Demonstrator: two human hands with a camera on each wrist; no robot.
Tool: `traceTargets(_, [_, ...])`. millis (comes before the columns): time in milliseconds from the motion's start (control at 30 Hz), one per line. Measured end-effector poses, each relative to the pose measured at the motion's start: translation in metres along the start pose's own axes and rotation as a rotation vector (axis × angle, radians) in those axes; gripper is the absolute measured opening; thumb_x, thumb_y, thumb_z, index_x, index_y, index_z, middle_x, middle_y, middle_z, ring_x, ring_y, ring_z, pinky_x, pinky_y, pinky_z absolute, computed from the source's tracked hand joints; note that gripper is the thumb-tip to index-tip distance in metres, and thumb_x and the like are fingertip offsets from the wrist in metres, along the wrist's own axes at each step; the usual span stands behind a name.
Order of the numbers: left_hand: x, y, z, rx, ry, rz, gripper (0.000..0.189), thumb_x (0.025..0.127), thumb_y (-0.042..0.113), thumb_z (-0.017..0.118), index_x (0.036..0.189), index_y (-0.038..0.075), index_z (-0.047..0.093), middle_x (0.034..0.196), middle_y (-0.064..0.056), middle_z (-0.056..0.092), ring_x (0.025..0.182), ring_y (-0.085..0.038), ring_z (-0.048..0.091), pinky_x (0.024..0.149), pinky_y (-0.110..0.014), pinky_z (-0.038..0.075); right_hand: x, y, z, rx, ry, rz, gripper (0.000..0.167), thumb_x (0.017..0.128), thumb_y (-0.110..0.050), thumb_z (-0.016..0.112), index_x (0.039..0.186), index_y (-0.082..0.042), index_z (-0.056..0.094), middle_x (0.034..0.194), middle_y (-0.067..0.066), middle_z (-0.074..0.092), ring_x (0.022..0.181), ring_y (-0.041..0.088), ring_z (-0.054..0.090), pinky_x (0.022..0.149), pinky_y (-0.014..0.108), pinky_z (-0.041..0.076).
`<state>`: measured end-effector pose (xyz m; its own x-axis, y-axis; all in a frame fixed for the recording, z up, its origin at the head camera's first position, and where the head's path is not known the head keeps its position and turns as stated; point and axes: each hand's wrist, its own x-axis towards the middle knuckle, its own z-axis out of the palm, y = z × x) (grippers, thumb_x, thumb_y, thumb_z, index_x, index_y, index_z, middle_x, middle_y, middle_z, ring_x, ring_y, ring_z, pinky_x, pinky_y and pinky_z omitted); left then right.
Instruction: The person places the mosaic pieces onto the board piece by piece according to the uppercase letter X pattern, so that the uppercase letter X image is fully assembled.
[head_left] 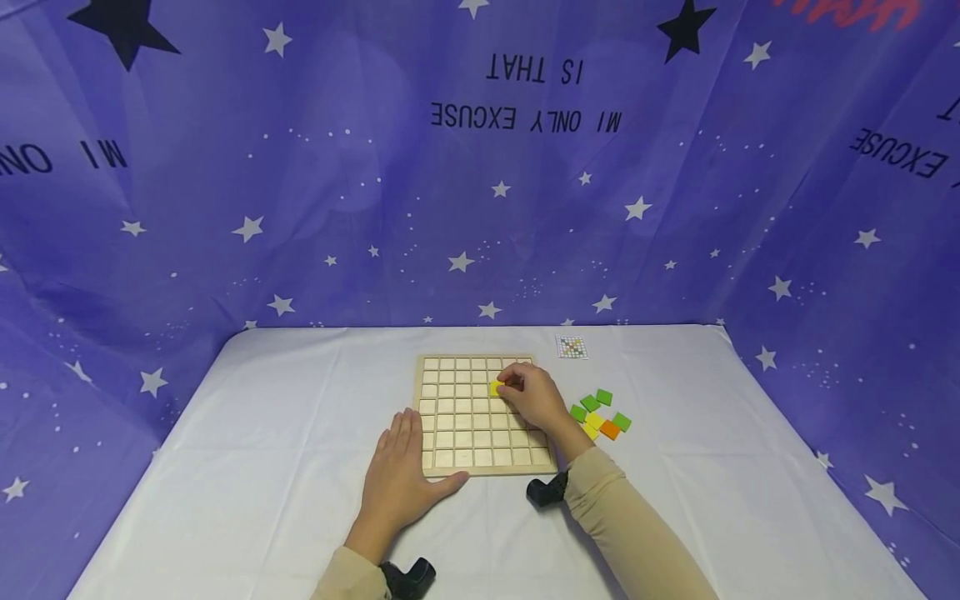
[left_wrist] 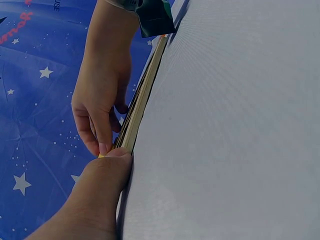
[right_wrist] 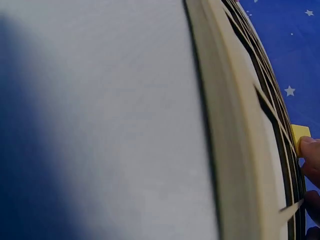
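A yellow square tile [head_left: 497, 388] is pinched between the thumb and fingers of my right hand [head_left: 536, 398], over the upper right part of a wooden grid board [head_left: 487, 471]. In the right wrist view the yellow tile [right_wrist: 299, 134] stands tilted at the board's grid ridges, with only the fingertips showing. My left hand [head_left: 399, 477] rests at the board's lower left corner, its fingers straight along the left side. Its thumb [left_wrist: 107, 167] lies against the front rim in the left wrist view. The right forearm and hand cover some of the board's cells.
Right of the board lie loose tiles: several green ones [head_left: 603, 397], yellow ones [head_left: 594, 421] and an orange one [head_left: 611, 430]. A small printed pattern card [head_left: 572, 347] lies behind them. White cloth [head_left: 247, 467] covers the table, and a purple starred curtain [head_left: 420, 208] hangs around it.
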<state>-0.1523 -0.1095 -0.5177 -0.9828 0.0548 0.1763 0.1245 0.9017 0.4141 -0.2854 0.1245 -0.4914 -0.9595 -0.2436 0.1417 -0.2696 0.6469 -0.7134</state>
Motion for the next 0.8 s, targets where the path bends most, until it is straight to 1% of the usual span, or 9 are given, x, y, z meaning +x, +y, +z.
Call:
traceTargets(100, [0.000, 0.000, -0.001, 0.005, 0.003, 0.003, 0.127, 0.071, 0.082, 0.063, 0.154, -0.006, 0.024, 0.162, -0.022, 0.026, 0.152, -0.036, 0.022, 0.124, -0.051, 0.024, -0.001, -0.001, 0.000, -0.033, 0.005, -0.011, 0.011, 0.091, -0.020, 0.073, 0.102, -0.018, 0.071, 0.096, -0.005, 0.067, 0.082, 0.008, 0.059, 0.075, 0.029, 0.053])
traceTargets(233, [0.000, 0.001, -0.001, 0.005, 0.005, 0.003, 0.127, 0.071, 0.082, 0.063, 0.154, -0.006, 0.024, 0.162, -0.021, 0.026, 0.153, -0.036, 0.022, 0.124, -0.051, 0.024, -0.002, -0.001, 0.000, -0.050, -0.001, -0.022, 0.016, 0.091, -0.020, 0.074, 0.106, -0.016, 0.074, 0.099, -0.002, 0.066, 0.082, 0.010, 0.057, 0.075, 0.030, 0.051])
traceTargets(433, [0.000, 0.001, 0.000, 0.007, 0.005, 0.000, 0.128, 0.070, 0.083, 0.063, 0.154, -0.006, 0.024, 0.162, -0.021, 0.026, 0.152, -0.036, 0.022, 0.124, -0.050, 0.024, -0.004, 0.000, -0.001, -0.081, -0.038, -0.038, 0.023, 0.092, -0.019, 0.072, 0.113, -0.012, 0.076, 0.104, 0.001, 0.065, 0.080, 0.012, 0.052, 0.071, 0.028, 0.047])
traceTargets(533, [0.000, 0.000, 0.001, 0.007, 0.005, 0.000, 0.128, 0.070, 0.083, 0.063, 0.154, -0.006, 0.024, 0.162, -0.021, 0.026, 0.152, -0.036, 0.023, 0.124, -0.050, 0.024, -0.005, 0.001, -0.002, -0.087, -0.055, -0.041, 0.025, 0.092, -0.018, 0.072, 0.115, -0.011, 0.075, 0.105, 0.001, 0.064, 0.082, 0.013, 0.052, 0.071, 0.029, 0.048])
traceTargets(600, [0.000, 0.000, 0.001, 0.009, -0.008, -0.006, 0.129, 0.070, 0.083, 0.062, 0.155, -0.005, 0.022, 0.163, -0.021, 0.024, 0.153, -0.035, 0.021, 0.124, -0.050, 0.022, -0.007, 0.001, -0.003, -0.092, -0.066, -0.038, 0.026, 0.092, -0.018, 0.072, 0.117, -0.012, 0.075, 0.106, 0.000, 0.065, 0.089, 0.014, 0.054, 0.078, 0.031, 0.052])
traceTargets(667, [0.000, 0.000, 0.001, 0.009, -0.022, -0.011, 0.129, 0.071, 0.084, 0.061, 0.155, -0.005, 0.020, 0.164, -0.020, 0.022, 0.153, -0.034, 0.019, 0.125, -0.049, 0.021, -0.010, 0.001, -0.006, -0.095, -0.072, -0.040, 0.025, 0.092, -0.018, 0.072, 0.116, -0.012, 0.075, 0.108, 0.000, 0.066, 0.098, 0.017, 0.056, 0.087, 0.036, 0.053])
traceTargets(700, [0.001, -0.001, 0.001, 0.008, -0.026, -0.011, 0.129, 0.071, 0.084, 0.061, 0.156, -0.005, 0.020, 0.164, -0.020, 0.022, 0.154, -0.034, 0.019, 0.125, -0.049, 0.021, -0.011, 0.000, -0.007, -0.097, -0.074, -0.043, 0.025, 0.092, -0.018, 0.072, 0.116, -0.013, 0.075, 0.109, 0.000, 0.066, 0.103, 0.019, 0.056, 0.093, 0.039, 0.052])
traceTargets(767, [0.001, -0.001, 0.001, 0.005, -0.030, -0.013, 0.129, 0.071, 0.084, 0.060, 0.156, -0.004, 0.019, 0.164, -0.019, 0.021, 0.154, -0.034, 0.018, 0.125, -0.049, 0.021, -0.015, 0.001, -0.011, -0.091, -0.075, -0.043, 0.024, 0.092, -0.019, 0.072, 0.115, -0.013, 0.075, 0.111, 0.000, 0.067, 0.110, 0.022, 0.055, 0.099, 0.043, 0.049])
traceTargets(800, [0.001, -0.001, 0.000, 0.004, -0.029, -0.013, 0.129, 0.071, 0.084, 0.060, 0.156, -0.004, 0.019, 0.164, -0.019, 0.021, 0.154, -0.034, 0.018, 0.125, -0.049, 0.021, -0.017, 0.002, -0.013, -0.089, -0.073, -0.046, 0.024, 0.092, -0.019, 0.072, 0.115, -0.014, 0.075, 0.113, 0.000, 0.068, 0.111, 0.023, 0.055, 0.100, 0.044, 0.048])
